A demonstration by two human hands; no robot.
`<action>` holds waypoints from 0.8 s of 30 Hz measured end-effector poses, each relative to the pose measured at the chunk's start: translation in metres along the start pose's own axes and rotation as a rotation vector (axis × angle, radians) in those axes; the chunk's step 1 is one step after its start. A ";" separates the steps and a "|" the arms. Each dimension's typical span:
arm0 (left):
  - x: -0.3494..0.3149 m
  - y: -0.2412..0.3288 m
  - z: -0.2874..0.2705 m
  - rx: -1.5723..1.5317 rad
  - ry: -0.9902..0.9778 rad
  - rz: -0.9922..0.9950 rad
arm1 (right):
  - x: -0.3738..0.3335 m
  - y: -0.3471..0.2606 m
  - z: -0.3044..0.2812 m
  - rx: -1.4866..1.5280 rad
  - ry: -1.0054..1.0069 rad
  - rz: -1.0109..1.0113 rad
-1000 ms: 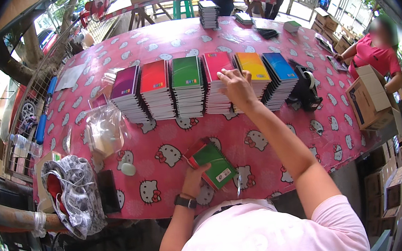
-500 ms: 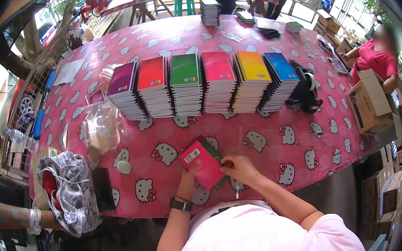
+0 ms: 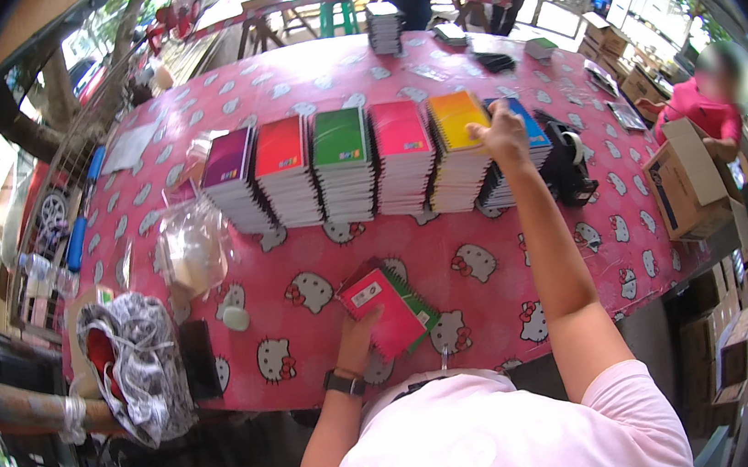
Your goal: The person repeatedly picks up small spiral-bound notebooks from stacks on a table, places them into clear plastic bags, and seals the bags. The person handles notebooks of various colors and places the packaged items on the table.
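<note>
My left hand (image 3: 363,334), wearing a dark wristwatch, holds a few spiral notebooks fanned on the table near me. On top lies a pink notebook (image 3: 389,319), back cover up; a green notebook (image 3: 419,306) sticks out beneath it, and a dark red edge shows at the far side. My right arm reaches forward. My right hand (image 3: 503,134) has its fingers closed at the right edge of the top yellow notebook (image 3: 455,123), partly covering the blue notebook stack (image 3: 524,129) beside it.
Left of the yellow stack stand pink (image 3: 401,129), green (image 3: 340,138), red (image 3: 280,146) and purple notebook stacks (image 3: 229,158). A black tape dispenser (image 3: 575,174) is at the right. Plastic bags (image 3: 191,245) and a patterned cloth bag (image 3: 135,362) lie left. A person stands by a cardboard box (image 3: 687,184).
My right hand has left the held notebooks and moved forward and right to the yellow stack. My left hand still holds the notebooks, and more of the green one shows.
</note>
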State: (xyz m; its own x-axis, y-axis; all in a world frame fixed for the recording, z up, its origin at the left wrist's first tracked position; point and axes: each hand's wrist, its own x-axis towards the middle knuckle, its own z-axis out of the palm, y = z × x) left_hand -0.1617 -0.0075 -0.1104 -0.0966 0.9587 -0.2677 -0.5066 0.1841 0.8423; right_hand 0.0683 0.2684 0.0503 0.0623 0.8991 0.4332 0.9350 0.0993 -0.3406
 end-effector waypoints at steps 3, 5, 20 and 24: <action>0.009 -0.023 -0.014 -0.178 0.153 -0.012 | -0.042 -0.038 -0.029 0.590 0.163 -0.043; 0.008 -0.023 -0.016 -0.299 0.118 -0.074 | -0.091 -0.049 -0.035 0.568 0.203 -0.268; 0.001 0.005 0.015 -0.130 0.041 -0.018 | 0.001 0.127 0.010 0.037 0.193 0.472; -0.002 0.003 0.005 -0.115 0.084 -0.007 | -0.001 0.096 -0.001 0.104 0.009 0.490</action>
State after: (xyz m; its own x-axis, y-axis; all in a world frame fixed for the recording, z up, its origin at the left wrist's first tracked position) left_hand -0.1590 -0.0079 -0.1050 -0.1620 0.9350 -0.3153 -0.6016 0.1597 0.7827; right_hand 0.1582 0.2768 0.0185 0.4891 0.8471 0.2079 0.7550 -0.2918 -0.5872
